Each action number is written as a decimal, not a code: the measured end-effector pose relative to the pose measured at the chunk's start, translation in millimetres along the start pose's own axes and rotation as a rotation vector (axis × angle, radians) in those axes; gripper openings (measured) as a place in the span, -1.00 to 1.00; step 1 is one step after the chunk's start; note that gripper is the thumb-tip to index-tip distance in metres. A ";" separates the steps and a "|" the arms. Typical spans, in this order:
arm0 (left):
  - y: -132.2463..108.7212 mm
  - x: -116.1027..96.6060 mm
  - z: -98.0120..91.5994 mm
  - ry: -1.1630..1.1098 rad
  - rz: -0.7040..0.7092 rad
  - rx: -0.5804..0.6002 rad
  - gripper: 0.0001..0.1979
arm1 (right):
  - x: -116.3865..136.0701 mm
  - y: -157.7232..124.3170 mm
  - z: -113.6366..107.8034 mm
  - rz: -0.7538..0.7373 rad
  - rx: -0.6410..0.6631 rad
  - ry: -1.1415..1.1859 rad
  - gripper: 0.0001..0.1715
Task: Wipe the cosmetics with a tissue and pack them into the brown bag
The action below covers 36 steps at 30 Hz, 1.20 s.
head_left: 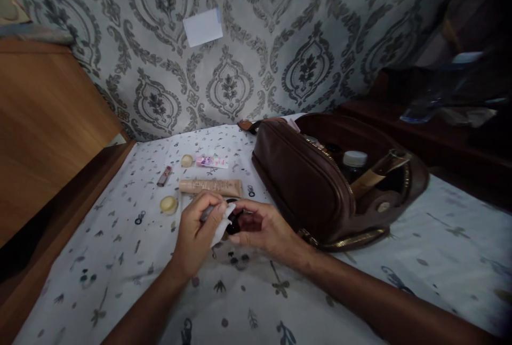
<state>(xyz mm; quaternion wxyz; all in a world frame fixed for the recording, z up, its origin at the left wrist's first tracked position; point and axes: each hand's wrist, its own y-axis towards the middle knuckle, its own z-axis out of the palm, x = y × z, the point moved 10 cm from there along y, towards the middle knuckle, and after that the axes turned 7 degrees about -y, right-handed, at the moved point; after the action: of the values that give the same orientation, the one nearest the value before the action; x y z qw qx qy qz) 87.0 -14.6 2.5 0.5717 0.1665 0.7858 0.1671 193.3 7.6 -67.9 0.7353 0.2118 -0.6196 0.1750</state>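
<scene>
My left hand (198,230) pinches a white wipe (222,227) and presses it against a small dark container (235,221). My right hand (262,227) is curled round that dark container from the right. Both hands hover just above a white printed bedsheet (132,259). Behind them lie a beige tube (210,187), a small round yellow pot (168,205), a pink and white tube (211,162), a small round cap (186,160) and a dark lipstick-like stick (164,176).
An open brown leather toiletry bag (304,179) stands right of my hands, holding a white-capped jar (354,160) and a gold tube (380,173). A wooden cabinet (44,121) lines the left. Patterned wallpaper with a white note (203,27) rises behind.
</scene>
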 end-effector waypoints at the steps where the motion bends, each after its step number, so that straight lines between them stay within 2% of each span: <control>1: 1.1 7.3 -0.5 -0.032 -0.073 -0.002 -0.77 | 0.3 -0.2 1.0 -0.005 0.007 -0.001 -0.48; 4: 1.5 22.2 -1.7 -0.090 -0.206 -0.029 -0.72 | -0.1 -0.8 5.8 -0.013 0.032 -0.013 -0.46; 8: 1.2 28.1 -1.2 -0.076 -0.199 -0.053 -0.66 | 0.8 -3.3 9.9 -0.024 0.011 -0.066 -0.44; 14: 0.2 52.4 -15.6 -0.077 -0.331 -0.169 -0.46 | 17.4 -8.2 11.8 -0.082 0.021 -0.243 -0.61; 16: 2.2 49.4 -19.0 -0.039 -0.306 -0.187 -0.44 | 29.4 -10.4 8.5 -0.151 0.001 -0.251 -0.61; 18: 3.6 42.1 -18.1 -0.006 -0.254 -0.181 -0.44 | 34.7 -13.0 11.2 -0.175 0.034 -0.220 -0.60; 22: -0.1 33.0 -12.1 0.045 -0.201 -0.158 -0.47 | 25.2 -17.2 26.2 -0.104 0.150 -0.166 -0.58; 27: -5.9 36.0 -9.1 0.005 -0.238 -0.115 -0.44 | 18.3 -13.8 23.7 -0.131 0.101 -0.061 -0.59; 30: -4.2 37.8 -8.0 -0.104 -0.267 -0.076 -0.51 | 16.4 -9.0 14.9 -0.139 0.052 -0.011 -0.61; 33: -3.1 45.8 3.2 -0.432 -0.413 0.003 -0.75 | 14.7 -5.5 2.6 -0.100 -0.016 0.072 -0.57; 34: -3.0 46.7 8.8 -0.559 -0.462 0.032 -0.77 | 13.7 -5.0 -1.1 -0.073 -0.039 0.107 -0.55; 36: -2.6 45.8 17.3 -0.750 -0.526 0.067 -0.68 | 12.3 -4.8 -4.9 -0.016 -0.064 0.178 -0.52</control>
<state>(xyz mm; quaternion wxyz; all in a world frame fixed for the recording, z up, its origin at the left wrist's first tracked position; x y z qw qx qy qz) 90.0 5.0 -42.3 0.8340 0.0287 0.5450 -0.0809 202.0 6.0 -56.9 0.7952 0.1768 -0.5554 0.1673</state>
